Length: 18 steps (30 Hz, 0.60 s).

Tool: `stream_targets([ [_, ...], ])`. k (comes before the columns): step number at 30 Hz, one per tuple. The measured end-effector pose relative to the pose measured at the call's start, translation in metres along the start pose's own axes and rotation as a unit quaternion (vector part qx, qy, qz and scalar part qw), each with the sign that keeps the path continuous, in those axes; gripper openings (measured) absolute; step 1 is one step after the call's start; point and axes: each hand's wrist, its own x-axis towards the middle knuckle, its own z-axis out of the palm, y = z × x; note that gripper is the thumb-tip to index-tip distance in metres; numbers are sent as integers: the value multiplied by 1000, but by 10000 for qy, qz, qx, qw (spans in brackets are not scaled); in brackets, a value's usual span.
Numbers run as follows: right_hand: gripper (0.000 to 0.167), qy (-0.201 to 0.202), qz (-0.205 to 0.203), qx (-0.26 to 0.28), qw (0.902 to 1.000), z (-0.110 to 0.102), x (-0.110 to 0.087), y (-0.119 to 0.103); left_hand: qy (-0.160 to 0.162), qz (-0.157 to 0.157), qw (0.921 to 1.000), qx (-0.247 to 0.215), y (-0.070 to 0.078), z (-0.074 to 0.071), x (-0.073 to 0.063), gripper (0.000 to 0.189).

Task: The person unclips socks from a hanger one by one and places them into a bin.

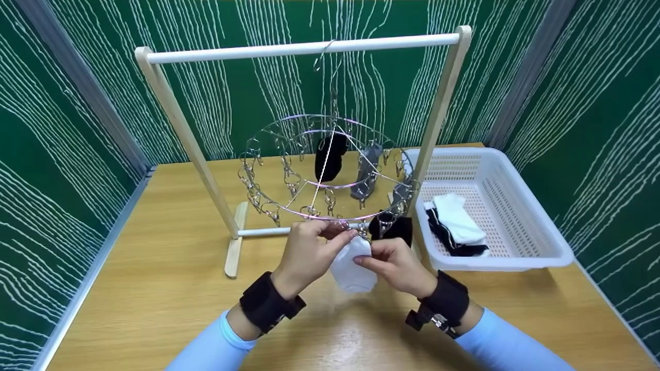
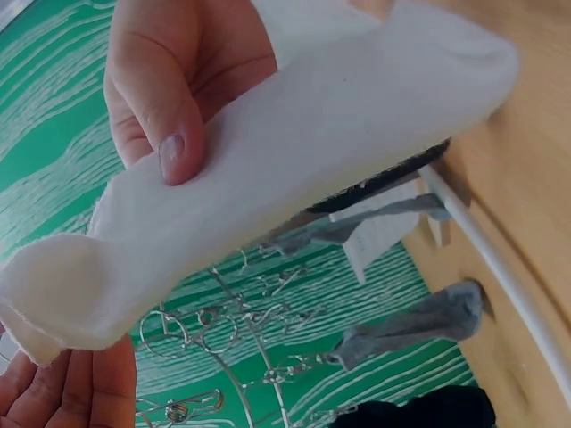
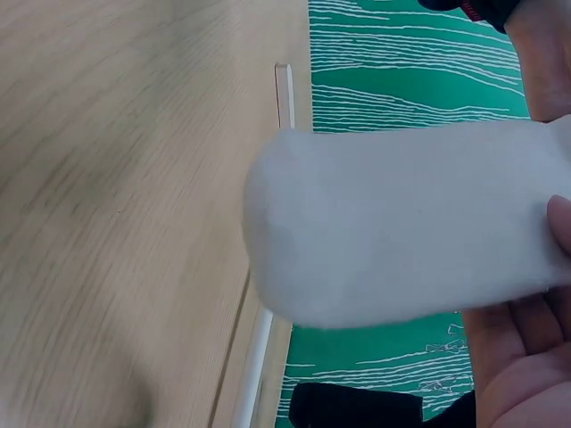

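Note:
A white sock [image 1: 354, 270] hangs between my two hands in front of the hanger's near rim, toe end down. My right hand [image 1: 401, 265] pinches its side, thumb on the front face, as the thumb [image 2: 178, 159] in the left wrist view confirms. My left hand [image 1: 309, 252] holds the sock's cuff at the top, its thumb close to a metal clip [image 1: 363, 231]; its fingers partly hide behind the cuff [image 2: 62, 285]. The round wire clip hanger [image 1: 289, 208] carries a black sock [image 1: 330, 157], a grey sock [image 1: 367, 170] and a black sock [image 1: 394, 229] at the near right.
The hanger hangs from the white bar [image 1: 247, 52] of a wooden stand [image 1: 193, 139]. To the right, a white plastic basket [image 1: 549, 252] holds white socks [image 1: 458, 219] and black socks [image 1: 443, 234]. Green patterned walls [image 1: 46, 129] enclose the wooden table [image 1: 154, 288].

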Motion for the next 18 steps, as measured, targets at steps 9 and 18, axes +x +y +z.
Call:
stream_targets([
  [9, 8, -209, 24, -33, 9998, 1, -3, -3, 48, 108, 9999, -122, 0, 0, -4, 10],
  [18, 8, -567, 25, -139, 9983, -5, -6, -7, 155, 216, 9996, -54, 1, 0, -3, 18],
])
